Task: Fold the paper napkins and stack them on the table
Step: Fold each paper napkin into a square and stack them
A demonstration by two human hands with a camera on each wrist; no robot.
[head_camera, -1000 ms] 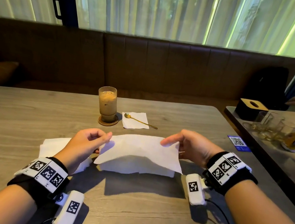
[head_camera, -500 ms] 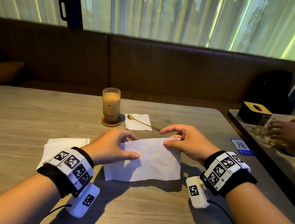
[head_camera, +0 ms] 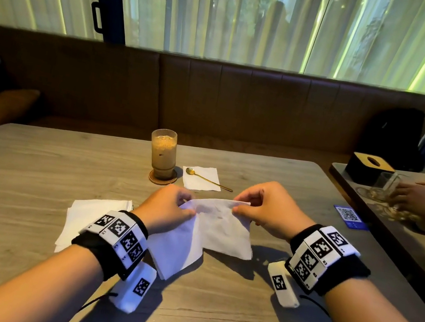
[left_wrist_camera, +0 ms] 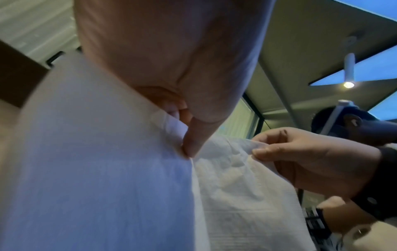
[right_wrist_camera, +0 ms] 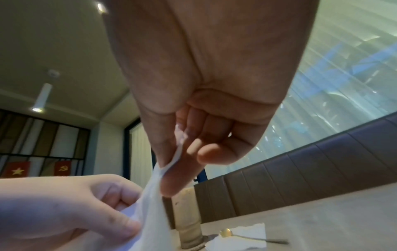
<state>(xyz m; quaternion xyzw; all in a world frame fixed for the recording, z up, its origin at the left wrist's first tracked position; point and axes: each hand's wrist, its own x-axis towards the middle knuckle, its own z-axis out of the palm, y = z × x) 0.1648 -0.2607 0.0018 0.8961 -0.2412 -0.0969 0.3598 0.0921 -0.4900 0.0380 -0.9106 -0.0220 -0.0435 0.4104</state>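
Napkin (head_camera: 217, 232) held up off the table (head_camera: 33, 172), top edge strung between both hands, lower part hanging toward the near edge, creased down the middle. Left hand (head_camera: 166, 208) pinching the top-left corner, thumb against curled fingers; right hand (head_camera: 271, 209) pinching the top-right corner between thumb and forefinger, other fingers curled. Flat napkin pile (head_camera: 91, 213) left of the left wrist. Farther back: iced coffee glass (head_camera: 163, 153) on a coaster (head_camera: 162, 178), spoon (head_camera: 207, 178) on a small napkin (head_camera: 201, 178).
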